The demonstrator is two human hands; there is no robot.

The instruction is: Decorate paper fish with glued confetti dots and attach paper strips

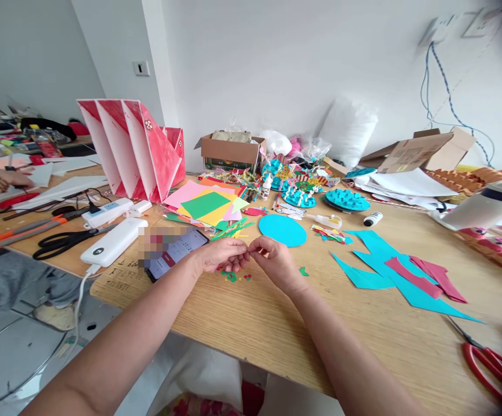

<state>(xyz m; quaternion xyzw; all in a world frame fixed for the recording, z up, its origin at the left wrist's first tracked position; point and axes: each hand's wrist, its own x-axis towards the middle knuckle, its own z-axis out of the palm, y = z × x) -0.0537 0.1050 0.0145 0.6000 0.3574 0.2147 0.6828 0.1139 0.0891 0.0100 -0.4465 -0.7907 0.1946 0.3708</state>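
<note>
My left hand [229, 254] and my right hand [272, 263] meet over the near part of the table, thumbs and forefingers pinched together. Whatever lies between the fingertips is too small to make out. Below them are small red and green paper scraps [229, 276]. Just behind my hands a round blue disc [282, 230] lies flat. Left of my left hand rests a phone [177, 254] with its screen lit. A small green scrap [303, 271] lies right of my right hand.
Blue offcuts [390, 266] with dark pink strips [413, 276] and red-handled scissors [485, 358] lie to the right. Stacked coloured paper [205, 208], a white power bank [114, 240] and a red-and-white file rack [133, 150] stand left. Another person's hand [12, 179] is at far left.
</note>
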